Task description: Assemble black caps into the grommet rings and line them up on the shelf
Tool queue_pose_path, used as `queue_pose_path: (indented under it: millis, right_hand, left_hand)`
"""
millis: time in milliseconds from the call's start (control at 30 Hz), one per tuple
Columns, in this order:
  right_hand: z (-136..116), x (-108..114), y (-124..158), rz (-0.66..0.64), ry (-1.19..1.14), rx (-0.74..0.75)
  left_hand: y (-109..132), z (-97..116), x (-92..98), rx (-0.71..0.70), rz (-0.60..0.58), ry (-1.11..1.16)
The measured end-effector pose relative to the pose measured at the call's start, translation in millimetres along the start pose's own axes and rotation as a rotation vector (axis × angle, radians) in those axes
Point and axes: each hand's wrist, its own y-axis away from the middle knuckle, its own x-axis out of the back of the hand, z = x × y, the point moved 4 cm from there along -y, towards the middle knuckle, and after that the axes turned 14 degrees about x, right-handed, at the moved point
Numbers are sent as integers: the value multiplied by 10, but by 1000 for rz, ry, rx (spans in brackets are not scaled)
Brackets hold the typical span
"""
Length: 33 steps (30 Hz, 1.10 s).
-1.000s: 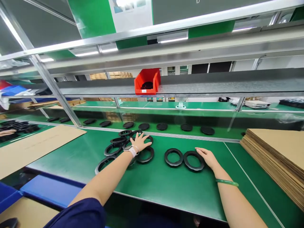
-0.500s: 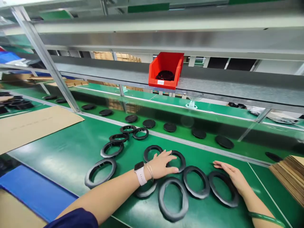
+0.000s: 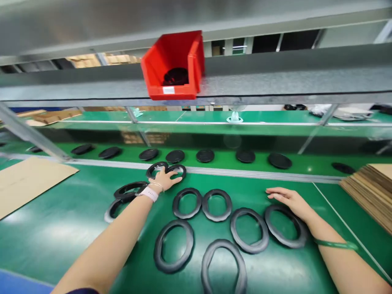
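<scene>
My left hand [image 3: 164, 180], fingers spread, lies over two touching black rings at the back of the green bench; its fingers partly cover the right-hand ring [image 3: 184, 171] and the left-hand ring [image 3: 149, 170]. Whether it presses on them I cannot tell. Beside its wrist are two overlapping rings, among them a black ring [image 3: 118, 192], partly hidden by my forearm. My right hand [image 3: 289, 200] has its fingers stretched out, just above a black ring [image 3: 298, 241] at the right. Several more rings, such as a grey-black ring [image 3: 158, 249], lie flat between my arms.
Black discs [image 3: 205, 155] lie in a row on the green strip behind a metal rail [image 3: 232, 173]. A red bin [image 3: 196, 61] with black parts stands on the metal shelf [image 3: 275, 81]. Cardboard sheets [image 3: 367, 192] are stacked at right; a cardboard sheet [image 3: 30, 179] lies at left.
My left hand has moved from the middle rings to the two rings at the back left. My right hand stays by the right-hand ring. The camera view has shifted.
</scene>
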Motion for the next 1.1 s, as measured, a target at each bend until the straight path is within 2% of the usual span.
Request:
queue_pose_path:
  millis: [133,267,400,533,667,767,867,933,1000,1033,1067,1100]
  right_hand:
    - [24,-24,-6,15,-52,28]
    - [16,-42,-12,24,-53,68]
    - [21,-43,-32,26,-71,85]
    - [50,-39,-38,39,-131,102]
    - [80,-21,-33,50,-221,85]
    - [89,10,-27,42,-238,73]
    - [89,37,-5,32,-213,49]
    - [90,51,12,32,-179,32]
    - [100,65,21,42,-141,18]
    - [110,69,22,45,-124,10]
    - [124,70,20,46,-109,1]
    - [141,69,18,43,-96,-9]
  left_hand:
    - [265,605,-198,-159,-101,-45]
    - [649,1230,-274,-344,-164,-68]
    - [1042,1712,-328,-521,-209,-56]
    - [1412,2020,-341,-668,-212,-22]
    - [1798,2068,-246,-792,-235,21]
    - [1976,1872,-42,-854,-269,134]
    - [1812,1421,252,-774,-210,264]
    - [1495,926,446,-610,-34,285]
    - [1138,270,572,-372,204,189]
    - [985,-102,596,-208,317,102]
    - [865,-471,581,-44,374,18]
    - [781,-815,525,98,365,-38]
